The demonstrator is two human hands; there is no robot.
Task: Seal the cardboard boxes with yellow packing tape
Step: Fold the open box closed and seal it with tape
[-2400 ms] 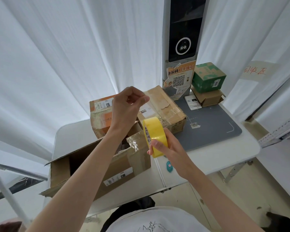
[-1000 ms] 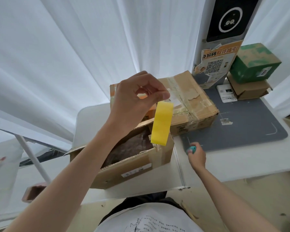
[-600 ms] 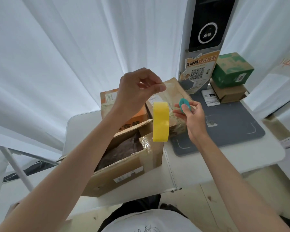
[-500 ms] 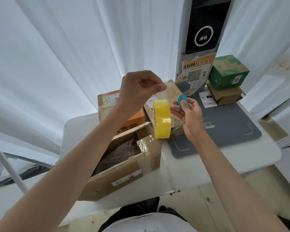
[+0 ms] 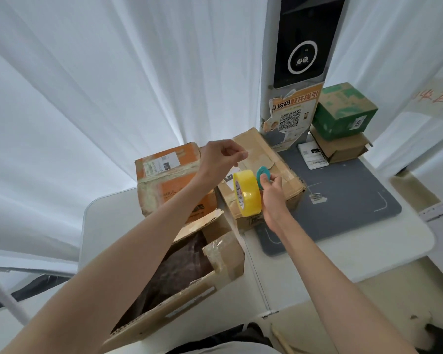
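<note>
Tape being drawn from the roll ahead of sealing. The left hand (image 5: 219, 159) is raised above the boxes with thumb and forefinger pinched together, apparently on the free end of the tape; the strip itself is too thin and pale to make out clearly. Below it hangs the yellow tape roll (image 5: 248, 193), edge-on to the camera, in the air over the closed brown box (image 5: 279, 164). The right hand (image 5: 273, 194) is just beside the roll and touching its far side, its fingers closed round a small teal disc (image 5: 262, 177), probably a cutter.

Nearest the person, the open cardboard box (image 5: 189, 282) lies on the white worktop (image 5: 343, 254) with its flaps up and dark contents showing. Behind it stands an orange-printed box (image 5: 169, 180), already bound with clear tape. A grey mat (image 5: 351, 200) covers the right part of the worktop, with a green box (image 5: 343, 111) stacked on a smaller brown one by the scanner post (image 5: 299, 47).

Step in hand, as judged: pulling out a length of tape and readying the cut. No yellow tape is visible on any box, so sealing appears not yet begun. The next move calls for folding the open box's flaps flat, laying the strip along the seam, and severing it with the disc while the strip is held taut.
</note>
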